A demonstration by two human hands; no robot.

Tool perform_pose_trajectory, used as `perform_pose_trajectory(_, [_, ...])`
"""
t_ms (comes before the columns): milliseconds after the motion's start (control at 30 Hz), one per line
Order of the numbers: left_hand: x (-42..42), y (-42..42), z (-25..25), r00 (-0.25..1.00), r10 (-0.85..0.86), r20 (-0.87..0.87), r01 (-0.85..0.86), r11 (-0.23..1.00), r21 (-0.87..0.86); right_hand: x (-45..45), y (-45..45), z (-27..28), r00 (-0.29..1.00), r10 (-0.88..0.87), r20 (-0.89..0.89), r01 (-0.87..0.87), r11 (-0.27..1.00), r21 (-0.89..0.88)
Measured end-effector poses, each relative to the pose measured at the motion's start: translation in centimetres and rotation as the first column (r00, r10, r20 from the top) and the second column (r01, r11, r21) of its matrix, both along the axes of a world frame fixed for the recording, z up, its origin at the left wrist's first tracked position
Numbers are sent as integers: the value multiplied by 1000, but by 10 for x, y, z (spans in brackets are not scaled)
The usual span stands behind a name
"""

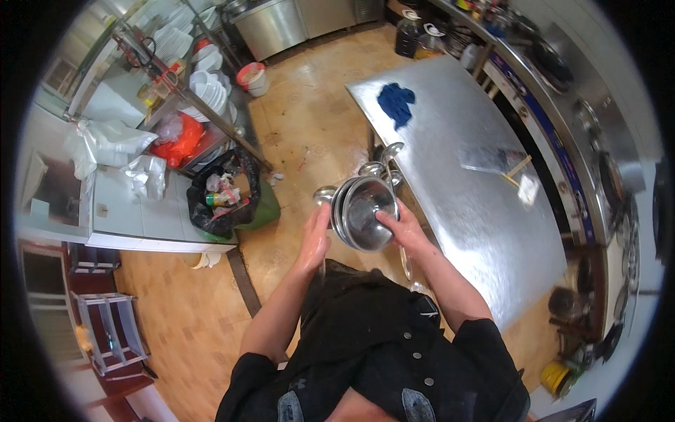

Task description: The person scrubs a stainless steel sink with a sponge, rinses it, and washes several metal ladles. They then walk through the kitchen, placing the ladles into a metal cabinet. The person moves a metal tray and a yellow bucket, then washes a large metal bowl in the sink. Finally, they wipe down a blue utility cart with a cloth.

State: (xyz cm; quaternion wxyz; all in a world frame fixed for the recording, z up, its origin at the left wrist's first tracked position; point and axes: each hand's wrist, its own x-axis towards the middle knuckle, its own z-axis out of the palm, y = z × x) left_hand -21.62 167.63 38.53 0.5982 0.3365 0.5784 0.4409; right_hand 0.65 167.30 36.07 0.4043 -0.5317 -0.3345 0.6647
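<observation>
A nested stack of stainless-steel bowls (369, 213) is held in front of my body, tilted so the inside of the front bowl shows. My right hand (403, 227) grips its right side, thumb inside the front bowl. Pressed to the left side is my left hand (316, 237), its fingers partly hidden. Several metal ladles stick out around the bowls: one ladle head (325, 194) by my left fingers, another ladle (392, 152) above my right hand, and a further ladle head (372, 169) behind the stack. A ladle handle (405, 264) hangs below my right hand.
To the right stands a stainless-steel table (453, 184) bearing a blue cloth (396, 104) and a wooden-handled scraper (517, 171). At left are a black-lined rubbish bin (253, 195) and a shelf with stacked white dishes (208, 92). A white bucket (254, 79) sits on the tiled floor.
</observation>
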Motion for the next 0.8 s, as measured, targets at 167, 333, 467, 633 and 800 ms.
perform_pose_trajectory(167, [-60, 91, -22, 973, 36, -228, 42, 944, 327, -66, 122, -7, 992, 113, -55, -111, 993, 51])
perform_pose_trajectory(333, [-110, 209, 7, 975, -83, -204, 121, 976, 181, -103, 243, 46, 968, 232, 93, -217, 965, -147])
perform_pose_trajectory(467, [-134, 311, 53, 939, -131, -319, 216, 945, 247, -128, 338, 62, 973, 201, 110, -195, 979, -64])
perform_pose_trajectory(633, [-152, 432, 52, 921, -12, -390, 153, 931, 331, -141, 443, 70, 963, 230, -144, -239, 970, -49])
perform_pose_trajectory(800, [-163, 569, 50, 950, -88, -300, 174, 947, 271, -141, 564, 31, 900, 189, -393, -226, 973, -51])
